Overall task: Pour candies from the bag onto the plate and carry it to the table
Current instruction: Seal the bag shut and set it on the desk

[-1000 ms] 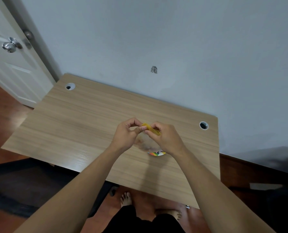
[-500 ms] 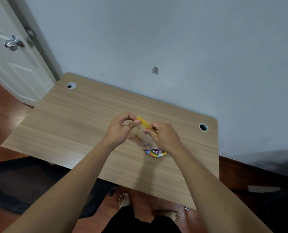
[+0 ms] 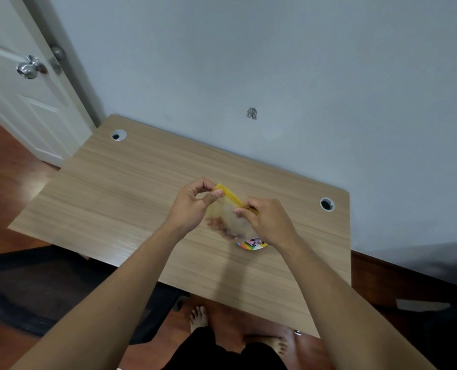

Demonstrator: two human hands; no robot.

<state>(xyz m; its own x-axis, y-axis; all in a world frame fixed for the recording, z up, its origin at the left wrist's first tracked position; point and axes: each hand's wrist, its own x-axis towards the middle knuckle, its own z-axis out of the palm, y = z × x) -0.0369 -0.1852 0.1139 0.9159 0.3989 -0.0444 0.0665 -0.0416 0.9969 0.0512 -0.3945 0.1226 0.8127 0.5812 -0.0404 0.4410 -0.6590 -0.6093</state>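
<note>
A clear plastic bag (image 3: pixel 226 218) with a yellow zip strip along its top hangs above the wooden desk (image 3: pixel 131 198). Brownish candies sit in its lower part. My left hand (image 3: pixel 192 206) pinches the left end of the strip. My right hand (image 3: pixel 267 222) pinches the right end. Below the bag lies a small plate (image 3: pixel 252 244) with a rainbow-coloured rim, mostly hidden by the bag and my right wrist. A few wrapped candies seem to lie on it.
The desk stands against a grey wall and has two round cable holes (image 3: pixel 119 135) (image 3: pixel 327 204). A white door (image 3: pixel 22 102) with a metal knob is at the left. My bare feet (image 3: pixel 199 317) stand on the wood floor below the desk's near edge.
My hands have drawn apart along the yellow strip, the left one moving left. More of the bag and the plate below shows now.
</note>
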